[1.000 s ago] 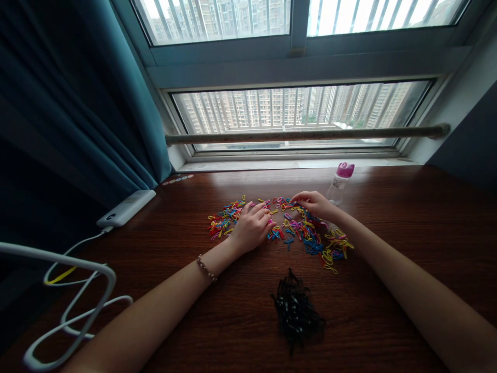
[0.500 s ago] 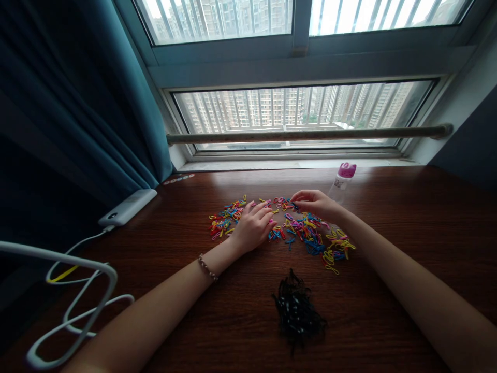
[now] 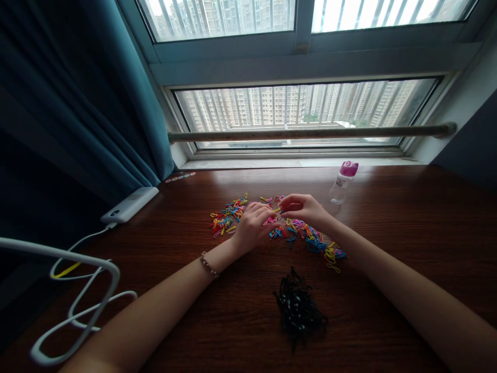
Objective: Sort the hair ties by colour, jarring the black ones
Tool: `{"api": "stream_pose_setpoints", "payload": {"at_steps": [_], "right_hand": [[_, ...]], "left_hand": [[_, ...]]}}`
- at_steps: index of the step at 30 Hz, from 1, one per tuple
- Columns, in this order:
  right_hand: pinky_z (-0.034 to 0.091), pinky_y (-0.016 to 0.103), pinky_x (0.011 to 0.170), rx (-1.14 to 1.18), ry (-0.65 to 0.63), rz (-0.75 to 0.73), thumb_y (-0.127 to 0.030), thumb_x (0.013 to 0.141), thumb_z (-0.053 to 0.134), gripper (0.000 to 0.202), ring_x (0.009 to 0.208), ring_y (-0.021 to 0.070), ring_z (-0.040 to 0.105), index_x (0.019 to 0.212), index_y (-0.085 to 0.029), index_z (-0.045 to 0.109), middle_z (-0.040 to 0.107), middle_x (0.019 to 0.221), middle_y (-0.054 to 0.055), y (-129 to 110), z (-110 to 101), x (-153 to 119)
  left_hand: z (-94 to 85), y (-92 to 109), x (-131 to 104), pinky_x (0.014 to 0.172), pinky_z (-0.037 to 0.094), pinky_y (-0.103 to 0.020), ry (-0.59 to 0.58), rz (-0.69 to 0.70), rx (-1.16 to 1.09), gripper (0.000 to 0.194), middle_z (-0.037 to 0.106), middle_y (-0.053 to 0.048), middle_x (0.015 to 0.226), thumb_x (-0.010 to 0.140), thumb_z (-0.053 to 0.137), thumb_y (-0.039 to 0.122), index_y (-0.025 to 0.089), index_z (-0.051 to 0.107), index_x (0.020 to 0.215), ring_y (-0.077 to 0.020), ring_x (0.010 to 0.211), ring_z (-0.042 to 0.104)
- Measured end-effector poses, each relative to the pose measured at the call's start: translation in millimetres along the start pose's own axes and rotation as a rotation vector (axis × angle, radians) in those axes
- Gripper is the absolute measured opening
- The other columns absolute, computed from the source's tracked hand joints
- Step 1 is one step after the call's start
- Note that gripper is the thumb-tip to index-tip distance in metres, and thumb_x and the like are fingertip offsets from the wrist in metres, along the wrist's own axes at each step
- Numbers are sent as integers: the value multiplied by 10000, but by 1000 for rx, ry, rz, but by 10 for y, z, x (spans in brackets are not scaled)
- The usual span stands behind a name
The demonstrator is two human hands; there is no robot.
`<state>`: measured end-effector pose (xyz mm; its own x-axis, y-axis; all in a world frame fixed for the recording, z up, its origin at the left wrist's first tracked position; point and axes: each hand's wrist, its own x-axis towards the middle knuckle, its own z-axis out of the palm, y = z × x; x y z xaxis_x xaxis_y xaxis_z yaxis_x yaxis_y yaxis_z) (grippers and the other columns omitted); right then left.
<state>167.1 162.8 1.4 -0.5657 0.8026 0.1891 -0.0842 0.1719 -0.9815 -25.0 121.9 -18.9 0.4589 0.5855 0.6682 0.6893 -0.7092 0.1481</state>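
Note:
Small colourful bands (image 3: 310, 235) lie spread over the brown wooden table (image 3: 217, 321), from left of my left hand to below my right wrist. My left hand (image 3: 254, 223) rests palm down over the middle of them, its fingers apart. Close beside it, my right hand (image 3: 303, 209) hovers over the bands with thumb and fingertips pinched near my left fingers; whatever is between them is too small to make out. A separate pile of black bands (image 3: 298, 308) lies nearer to me, touched by neither hand.
Behind my right hand stands a clear bottle with a pink cap (image 3: 344, 181). A white power strip (image 3: 130, 204) and looping white cables (image 3: 112, 290) are at the left, beside a blue curtain (image 3: 128, 103). A metal rail (image 3: 310, 134) crosses the window.
My right hand has moved left, closer to my left hand, uncovering the bottle. My left fingers have drawn in slightly. The view has shifted a little.

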Motion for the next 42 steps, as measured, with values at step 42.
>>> {"api": "stream_pose_setpoints", "payload": {"at_steps": [42], "right_hand": [[367, 362, 970, -1082, -3, -155, -11, 761, 412, 406, 1141, 237, 468, 1116, -112, 581, 544, 1199, 141, 339, -139, -7]], "left_hand": [[-199, 710, 5, 798, 432, -363, -503, 699, -234, 222, 575, -45, 676, 770, 509, 332, 208, 495, 586, -185, 785, 541]]}}
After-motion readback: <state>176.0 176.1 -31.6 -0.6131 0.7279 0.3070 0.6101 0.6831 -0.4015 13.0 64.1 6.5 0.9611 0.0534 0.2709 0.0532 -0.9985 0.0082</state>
